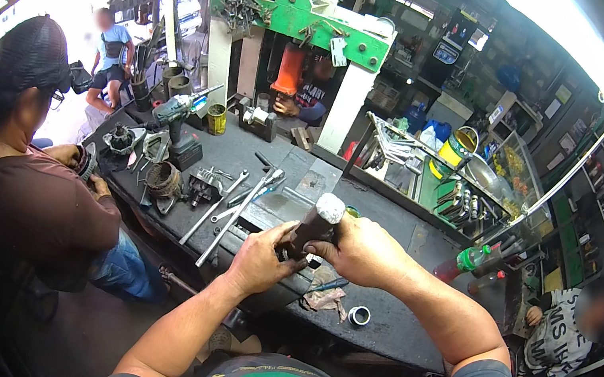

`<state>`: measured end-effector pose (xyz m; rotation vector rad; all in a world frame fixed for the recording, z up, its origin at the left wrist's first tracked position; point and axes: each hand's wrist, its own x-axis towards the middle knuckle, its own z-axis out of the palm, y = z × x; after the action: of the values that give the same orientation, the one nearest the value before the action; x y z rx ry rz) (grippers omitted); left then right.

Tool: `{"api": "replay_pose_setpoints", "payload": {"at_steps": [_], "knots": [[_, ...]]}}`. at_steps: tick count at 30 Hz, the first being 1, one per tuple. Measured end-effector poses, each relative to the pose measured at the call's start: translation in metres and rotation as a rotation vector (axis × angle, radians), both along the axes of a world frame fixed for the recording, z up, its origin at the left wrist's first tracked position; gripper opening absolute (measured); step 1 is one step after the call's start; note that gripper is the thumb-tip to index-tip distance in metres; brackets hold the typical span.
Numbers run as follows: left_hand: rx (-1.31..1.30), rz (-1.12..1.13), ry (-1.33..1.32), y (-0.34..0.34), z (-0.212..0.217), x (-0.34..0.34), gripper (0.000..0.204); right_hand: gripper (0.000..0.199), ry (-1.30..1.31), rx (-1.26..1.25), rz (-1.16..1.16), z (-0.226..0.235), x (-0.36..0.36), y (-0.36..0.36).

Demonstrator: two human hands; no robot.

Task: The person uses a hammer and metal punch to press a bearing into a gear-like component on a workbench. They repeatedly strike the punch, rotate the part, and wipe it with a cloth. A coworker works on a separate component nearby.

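Above the workbench, a dark, thick cylindrical piece with a bright silvery end [330, 208] stands tilted between my hands. My left hand [262, 256] is closed on its lower left side. From the right, my right hand [364, 249] grips it, thumb pressed across the lower part. Its bottom is hidden behind my fingers, and its exact kind cannot be made out. A bench vise [264, 218] lies just beyond and left of my left hand. Below my right hand are a crumpled rag [327, 299], a blue-handled tool [330, 284] and a small metal ring [359, 316].
Long wrenches [239, 214], a cordless drill [179, 127] and greasy parts [164, 182] cover the bench's left. A co-worker [36, 182] there holds a gear-like part. Behind stands a green press frame [307, 20]; a tool tray [433, 179] and green-capped bottle [467, 260] are right.
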<state>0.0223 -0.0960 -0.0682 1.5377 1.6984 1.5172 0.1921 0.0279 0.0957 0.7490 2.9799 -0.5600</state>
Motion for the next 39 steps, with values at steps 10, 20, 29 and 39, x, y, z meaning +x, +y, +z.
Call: {"api": "replay_pose_setpoints", "payload": {"at_steps": [10, 20, 29, 39], "knots": [[-0.056, 0.023, 0.062, -0.002, 0.012, 0.002, 0.091, 0.036, 0.341, -0.048, 0.058, 0.06, 0.012, 0.004], [-0.056, 0.004, -0.085, 0.008, 0.005, 0.003, 0.086, 0.038, 0.057, -0.021, 0.014, -0.016, 0.007, 0.012], [0.359, 0.003, -0.853, 0.0, -0.016, -0.02, 0.07, 0.049, 0.287, -0.144, -0.413, -0.061, 0.101, 0.027], [0.345, -0.037, -0.771, 0.0, -0.027, -0.02, 0.078, 0.069, -0.244, 0.1, -0.769, -0.274, 0.294, 0.064]]}}
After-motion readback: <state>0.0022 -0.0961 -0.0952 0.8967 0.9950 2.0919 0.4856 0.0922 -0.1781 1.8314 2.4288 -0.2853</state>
